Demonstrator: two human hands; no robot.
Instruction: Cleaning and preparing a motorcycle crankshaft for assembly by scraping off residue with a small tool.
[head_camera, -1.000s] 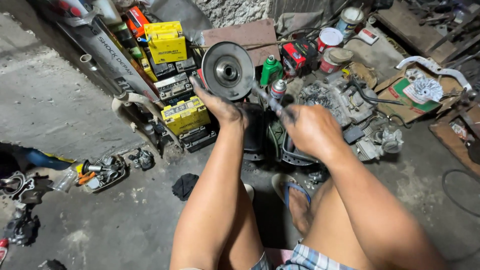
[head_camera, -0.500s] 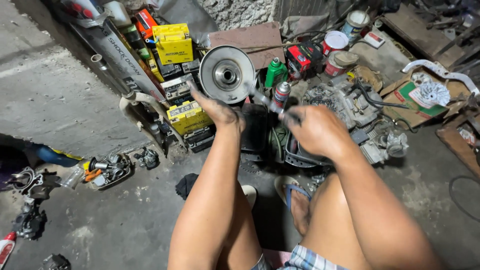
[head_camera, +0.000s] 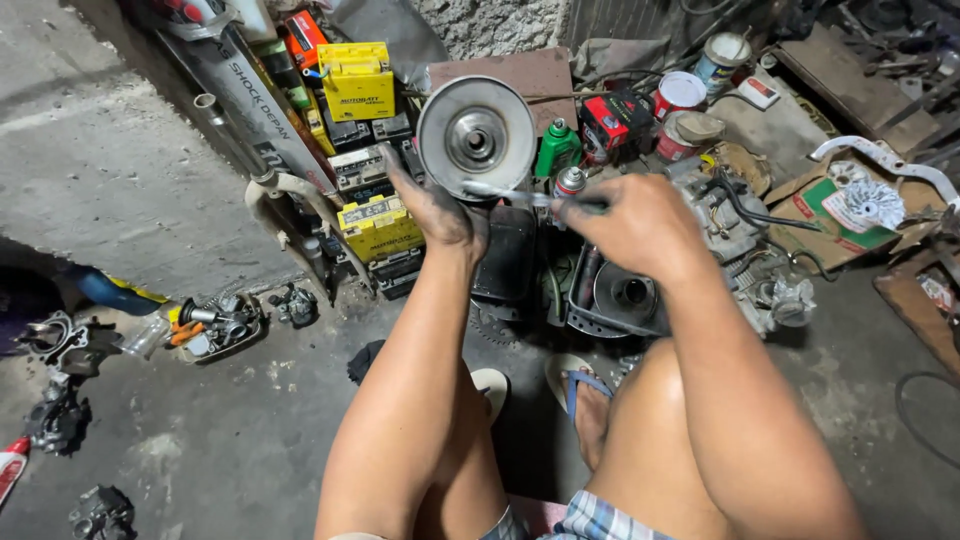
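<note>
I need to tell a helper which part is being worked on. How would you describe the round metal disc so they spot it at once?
Start at the stone wall at the top and come down to the brown board. Before it, the left hand holds up a round silver metal disc: dished, with a hub hole, unlike the boxy yellow batteries beside it.

Single view only, head-mounted, sitting above the person's own knees and looking steeply down and forward. Facing a cluttered wall base across a concrete floor (head_camera: 120, 200). Sitting close: forearms filling the lower centre, left hand (head_camera: 440, 215) and right hand (head_camera: 640, 225) landing near frame middle, the metal disc (head_camera: 476, 137) just above them. Taking in yellow boxes (head_camera: 355, 80) upper left, cardboard with a white fan part (head_camera: 868, 205) at right edge. No second view sharing anything.
</note>
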